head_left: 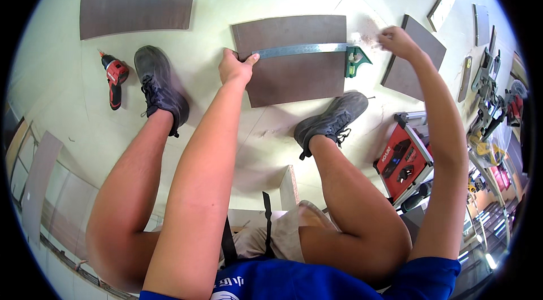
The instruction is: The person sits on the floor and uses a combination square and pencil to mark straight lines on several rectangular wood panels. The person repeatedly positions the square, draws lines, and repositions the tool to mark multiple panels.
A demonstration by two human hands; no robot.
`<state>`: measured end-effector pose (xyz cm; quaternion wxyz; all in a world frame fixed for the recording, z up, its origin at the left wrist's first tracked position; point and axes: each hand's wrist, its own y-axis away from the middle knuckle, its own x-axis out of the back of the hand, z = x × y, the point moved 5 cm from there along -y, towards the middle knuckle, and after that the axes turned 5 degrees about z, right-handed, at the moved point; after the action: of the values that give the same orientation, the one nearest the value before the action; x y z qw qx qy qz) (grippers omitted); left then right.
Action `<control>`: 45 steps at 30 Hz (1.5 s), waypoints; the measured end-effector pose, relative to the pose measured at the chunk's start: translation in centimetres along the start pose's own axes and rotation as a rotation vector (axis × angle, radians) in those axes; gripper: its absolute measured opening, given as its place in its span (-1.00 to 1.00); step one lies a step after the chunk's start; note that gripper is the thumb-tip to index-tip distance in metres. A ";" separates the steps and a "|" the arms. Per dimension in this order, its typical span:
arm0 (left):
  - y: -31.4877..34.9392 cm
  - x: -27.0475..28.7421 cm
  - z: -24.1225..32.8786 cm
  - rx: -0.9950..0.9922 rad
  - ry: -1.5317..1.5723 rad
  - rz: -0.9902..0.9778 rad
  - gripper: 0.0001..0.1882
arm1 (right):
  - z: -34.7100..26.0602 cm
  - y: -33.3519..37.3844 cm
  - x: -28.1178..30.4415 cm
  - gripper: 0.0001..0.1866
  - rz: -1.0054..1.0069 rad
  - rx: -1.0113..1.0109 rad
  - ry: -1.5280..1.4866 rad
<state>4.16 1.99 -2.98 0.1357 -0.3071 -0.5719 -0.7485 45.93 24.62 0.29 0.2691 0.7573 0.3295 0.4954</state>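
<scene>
A dark brown board (294,82) lies on the floor between my feet. Across it rests the steel blade (302,49) of a combination square, whose green head (355,61) sits against the board's right edge. My left hand (234,68) grips the board's left edge, the thumb on top beside the blade's end. Off to the right of the board, my right hand (397,43) is raised with its fingers curled closed. Whatever those fingers may hold is too small and blurred to make out. Beyond that hand, a second brown board (416,54) lies at an angle.
A red and black cordless drill (115,76) lies beside my left shoe (154,76). Another brown board (138,3) is at the far left. My right shoe (331,121) stands near the board. A red tool case (403,158) and cluttered tools (487,82) are at the right.
</scene>
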 end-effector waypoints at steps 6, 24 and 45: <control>0.1 0.0 0.2 -0.051 -0.022 0.055 -0.41 | 5.8 2.6 4.7 -0.69 0.171 -0.120 -0.049; -1.4 -0.9 -1.2 -0.118 -0.029 0.115 -0.32 | -24.3 -0.8 -16.9 -0.77 -0.088 0.414 -0.293; -0.7 0.1 -0.9 -0.038 0.020 0.038 -0.38 | 6.1 4.0 5.0 -0.74 0.209 -0.278 0.023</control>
<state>3.42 1.42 -3.58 0.1495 -0.3128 -0.5503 -0.7595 53.99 25.36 3.89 0.3147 0.7372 0.1802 0.5701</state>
